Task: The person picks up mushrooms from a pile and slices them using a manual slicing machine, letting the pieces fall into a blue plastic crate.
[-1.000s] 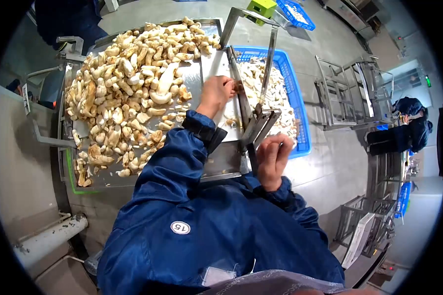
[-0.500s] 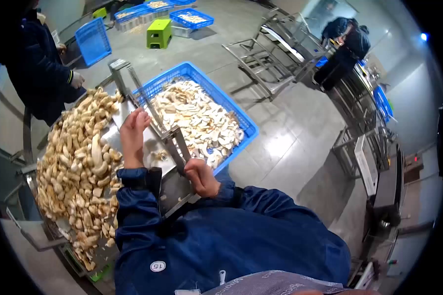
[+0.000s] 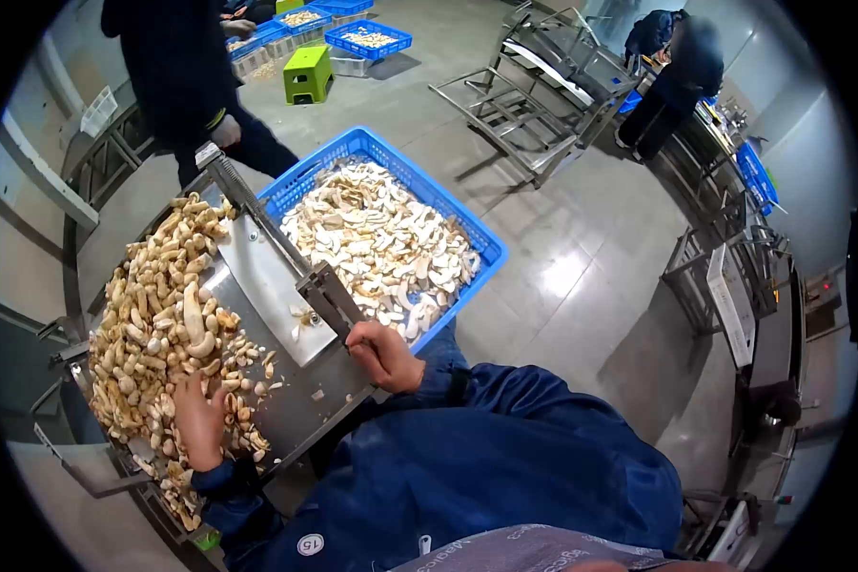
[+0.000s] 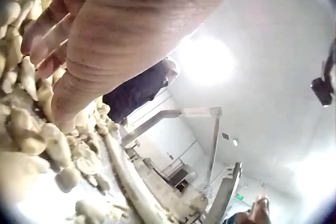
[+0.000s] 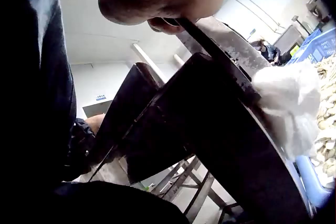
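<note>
My left hand (image 3: 200, 419) reaches into a heap of pale brown mushrooms (image 3: 148, 315), fingers spread and touching the pieces. In the left wrist view its fingers (image 4: 50, 45) point down among the mushrooms, and no piece is pinched between them. My right hand (image 3: 386, 357) grips the handle end of a long metal hinged cutter (image 3: 281, 234), which runs along the table's edge. Beside the cutter lies a smooth metal plate (image 3: 267, 276) with a few scraps near its front end. Beyond it, a blue basket (image 3: 472, 238) holds many sliced mushrooms (image 3: 381, 238).
The metal table (image 3: 305, 391) has a raised edge at its front. A person in dark clothing (image 3: 176, 76) stands at its far end. On the floor behind are a green stool (image 3: 308, 74) and more blue baskets (image 3: 367, 40). Metal frames (image 3: 524, 119) stand at the right.
My left hand has moved from the plate beside the cutter back to the mushroom heap. My right hand, with fingers raised at first, now grips the handle. The head view has turned; the standing person has shifted right.
</note>
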Demonstrator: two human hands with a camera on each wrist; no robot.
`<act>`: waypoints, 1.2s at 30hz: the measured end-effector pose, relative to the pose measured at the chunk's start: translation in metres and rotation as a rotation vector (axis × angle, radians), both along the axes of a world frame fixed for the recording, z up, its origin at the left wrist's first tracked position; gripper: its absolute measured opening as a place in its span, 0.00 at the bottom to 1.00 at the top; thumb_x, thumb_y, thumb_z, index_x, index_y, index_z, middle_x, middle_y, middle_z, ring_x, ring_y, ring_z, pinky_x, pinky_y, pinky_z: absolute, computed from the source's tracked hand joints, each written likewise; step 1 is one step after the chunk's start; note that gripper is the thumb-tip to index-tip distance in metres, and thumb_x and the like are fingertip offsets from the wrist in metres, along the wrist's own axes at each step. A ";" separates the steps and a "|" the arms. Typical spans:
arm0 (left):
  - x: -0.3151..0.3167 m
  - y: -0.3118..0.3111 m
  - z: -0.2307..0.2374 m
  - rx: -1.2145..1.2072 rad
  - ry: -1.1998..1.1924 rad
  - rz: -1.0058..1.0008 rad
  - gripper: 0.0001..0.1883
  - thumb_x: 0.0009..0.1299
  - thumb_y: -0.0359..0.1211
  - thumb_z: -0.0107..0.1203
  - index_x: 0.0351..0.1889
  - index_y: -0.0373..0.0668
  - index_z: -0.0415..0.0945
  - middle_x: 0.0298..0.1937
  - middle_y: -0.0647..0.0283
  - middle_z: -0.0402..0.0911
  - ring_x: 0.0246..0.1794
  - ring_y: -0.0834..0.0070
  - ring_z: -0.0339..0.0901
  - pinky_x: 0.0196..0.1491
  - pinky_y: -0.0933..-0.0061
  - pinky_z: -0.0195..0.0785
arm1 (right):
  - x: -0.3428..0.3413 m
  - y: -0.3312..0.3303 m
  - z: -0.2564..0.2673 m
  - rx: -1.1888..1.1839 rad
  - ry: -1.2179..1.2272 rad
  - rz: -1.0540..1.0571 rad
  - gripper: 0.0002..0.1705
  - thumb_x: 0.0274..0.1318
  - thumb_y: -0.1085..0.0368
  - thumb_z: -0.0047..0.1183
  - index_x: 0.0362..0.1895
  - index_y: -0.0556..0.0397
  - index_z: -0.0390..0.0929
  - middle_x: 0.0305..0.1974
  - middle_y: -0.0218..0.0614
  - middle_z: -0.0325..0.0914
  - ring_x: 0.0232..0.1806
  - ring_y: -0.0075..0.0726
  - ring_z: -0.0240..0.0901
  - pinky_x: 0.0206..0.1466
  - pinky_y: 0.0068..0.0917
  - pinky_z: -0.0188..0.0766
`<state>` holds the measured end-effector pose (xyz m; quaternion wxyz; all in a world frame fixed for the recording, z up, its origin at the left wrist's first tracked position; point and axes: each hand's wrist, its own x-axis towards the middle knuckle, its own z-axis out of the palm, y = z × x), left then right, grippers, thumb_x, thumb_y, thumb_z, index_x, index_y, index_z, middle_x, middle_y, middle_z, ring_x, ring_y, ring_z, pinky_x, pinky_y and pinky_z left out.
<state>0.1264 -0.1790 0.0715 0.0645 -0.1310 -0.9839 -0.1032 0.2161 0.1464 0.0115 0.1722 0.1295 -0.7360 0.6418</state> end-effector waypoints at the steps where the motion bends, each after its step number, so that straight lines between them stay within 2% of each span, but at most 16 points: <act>1: 0.002 -0.003 -0.009 -0.006 0.010 0.024 0.21 0.62 0.32 0.63 0.53 0.37 0.73 0.47 0.49 0.74 0.50 0.51 0.71 0.51 0.55 0.66 | 0.000 0.000 0.000 -0.010 -0.010 0.015 0.09 0.67 0.69 0.47 0.50 0.51 0.66 0.33 0.42 0.71 0.28 0.44 0.67 0.33 0.36 0.64; 6: -0.008 0.000 -0.010 0.058 -0.115 0.123 0.25 0.63 0.31 0.62 0.58 0.39 0.70 0.53 0.48 0.72 0.55 0.49 0.68 0.55 0.54 0.64 | -0.003 0.000 -0.003 -0.035 0.035 0.015 0.10 0.66 0.69 0.48 0.50 0.51 0.66 0.34 0.42 0.71 0.31 0.44 0.69 0.36 0.36 0.66; 7: -0.016 -0.017 -0.033 0.101 -0.030 0.065 0.24 0.63 0.30 0.62 0.58 0.39 0.70 0.52 0.47 0.72 0.54 0.48 0.68 0.54 0.53 0.64 | 0.001 0.000 0.004 -0.071 0.000 0.012 0.08 0.66 0.70 0.47 0.48 0.52 0.68 0.35 0.43 0.71 0.34 0.45 0.70 0.38 0.35 0.67; 8: -0.024 -0.021 -0.040 0.082 0.131 -0.115 0.22 0.63 0.29 0.61 0.56 0.39 0.71 0.49 0.46 0.72 0.52 0.47 0.68 0.52 0.51 0.64 | -0.001 0.000 0.008 -0.009 0.025 -0.030 0.05 0.66 0.71 0.46 0.45 0.54 0.70 0.35 0.42 0.71 0.35 0.43 0.71 0.40 0.33 0.67; 11: -0.021 -0.007 -0.013 0.111 -0.016 -0.020 0.12 0.63 0.28 0.55 0.45 0.39 0.74 0.39 0.49 0.74 0.46 0.47 0.70 0.47 0.54 0.64 | 0.000 -0.008 -0.002 -0.106 0.135 -0.046 0.06 0.65 0.74 0.45 0.46 0.56 0.70 0.39 0.39 0.69 0.39 0.31 0.67 0.44 0.26 0.66; 14: -0.020 -0.028 -0.012 0.254 -0.022 0.049 0.07 0.65 0.30 0.55 0.39 0.39 0.75 0.39 0.52 0.78 0.43 0.50 0.74 0.44 0.57 0.67 | -0.002 -0.011 -0.008 0.090 0.159 -0.139 0.09 0.67 0.73 0.43 0.50 0.54 0.65 0.37 0.36 0.68 0.31 0.24 0.63 0.38 0.21 0.64; 16: -0.013 -0.031 -0.001 0.378 -0.147 0.188 0.07 0.67 0.29 0.55 0.40 0.38 0.74 0.34 0.53 0.78 0.35 0.56 0.76 0.39 0.62 0.68 | -0.003 -0.004 -0.015 -0.102 0.142 -0.040 0.10 0.69 0.72 0.41 0.52 0.53 0.62 0.35 0.35 0.67 0.29 0.22 0.61 0.34 0.21 0.62; 19: -0.007 -0.047 -0.002 0.318 -0.084 0.245 0.06 0.67 0.29 0.55 0.40 0.39 0.76 0.32 0.57 0.80 0.31 0.64 0.78 0.36 0.66 0.69 | -0.008 -0.007 -0.012 -0.143 0.183 -0.012 0.09 0.70 0.69 0.39 0.51 0.52 0.60 0.29 0.34 0.66 0.24 0.22 0.59 0.28 0.21 0.59; 22: -0.002 -0.061 -0.012 0.590 -0.069 0.269 0.09 0.66 0.30 0.56 0.43 0.40 0.77 0.31 0.57 0.81 0.33 0.64 0.80 0.36 0.65 0.71 | -0.011 -0.006 -0.008 -0.074 0.197 -0.006 0.06 0.72 0.64 0.37 0.49 0.48 0.59 0.28 0.32 0.63 0.21 0.20 0.54 0.21 0.17 0.52; 23: -0.003 -0.066 -0.013 0.603 -0.136 0.316 0.10 0.67 0.30 0.56 0.45 0.40 0.78 0.31 0.60 0.81 0.32 0.69 0.80 0.36 0.69 0.71 | -0.009 -0.008 -0.006 -0.138 0.183 0.000 0.08 0.71 0.67 0.39 0.52 0.50 0.60 0.27 0.33 0.65 0.21 0.22 0.56 0.23 0.20 0.54; 27: -0.004 -0.051 0.003 1.032 -0.346 0.409 0.09 0.67 0.32 0.56 0.43 0.41 0.79 0.34 0.58 0.82 0.30 0.69 0.79 0.36 0.71 0.71 | -0.010 -0.007 -0.010 -0.132 0.189 -0.005 0.09 0.71 0.68 0.39 0.52 0.50 0.60 0.27 0.33 0.65 0.22 0.22 0.56 0.25 0.19 0.55; 30: -0.013 -0.049 -0.005 0.617 -0.153 0.244 0.09 0.66 0.32 0.55 0.41 0.41 0.80 0.35 0.58 0.82 0.31 0.65 0.79 0.37 0.67 0.72 | -0.011 -0.007 -0.008 -0.080 0.215 -0.026 0.07 0.72 0.65 0.38 0.50 0.47 0.59 0.29 0.33 0.63 0.21 0.21 0.54 0.21 0.17 0.53; 31: -0.015 -0.047 -0.004 0.328 -0.013 0.182 0.08 0.66 0.33 0.56 0.40 0.42 0.81 0.35 0.57 0.81 0.34 0.61 0.79 0.40 0.62 0.73 | -0.011 -0.005 -0.010 -0.066 0.220 -0.022 0.08 0.71 0.66 0.39 0.51 0.48 0.59 0.30 0.33 0.63 0.22 0.21 0.54 0.22 0.17 0.54; 34: -0.016 -0.020 0.003 -0.014 0.190 0.227 0.11 0.67 0.36 0.58 0.43 0.40 0.80 0.41 0.53 0.80 0.43 0.58 0.78 0.46 0.63 0.70 | -0.011 -0.007 -0.009 -0.079 0.214 -0.037 0.08 0.71 0.67 0.39 0.51 0.48 0.59 0.30 0.32 0.63 0.21 0.21 0.54 0.22 0.18 0.54; 35: -0.017 -0.005 0.011 0.061 0.015 0.278 0.12 0.67 0.38 0.59 0.42 0.40 0.81 0.42 0.52 0.78 0.45 0.58 0.76 0.49 0.62 0.69 | -0.010 -0.006 -0.010 -0.071 0.203 -0.031 0.07 0.71 0.68 0.39 0.51 0.49 0.60 0.30 0.32 0.63 0.22 0.21 0.55 0.22 0.18 0.55; 36: -0.021 -0.003 -0.003 0.087 0.062 0.164 0.12 0.68 0.38 0.58 0.44 0.42 0.81 0.39 0.54 0.79 0.37 0.59 0.76 0.45 0.61 0.70 | -0.009 -0.004 -0.013 -0.059 0.193 -0.027 0.07 0.70 0.69 0.39 0.50 0.49 0.60 0.30 0.32 0.64 0.22 0.21 0.55 0.22 0.18 0.55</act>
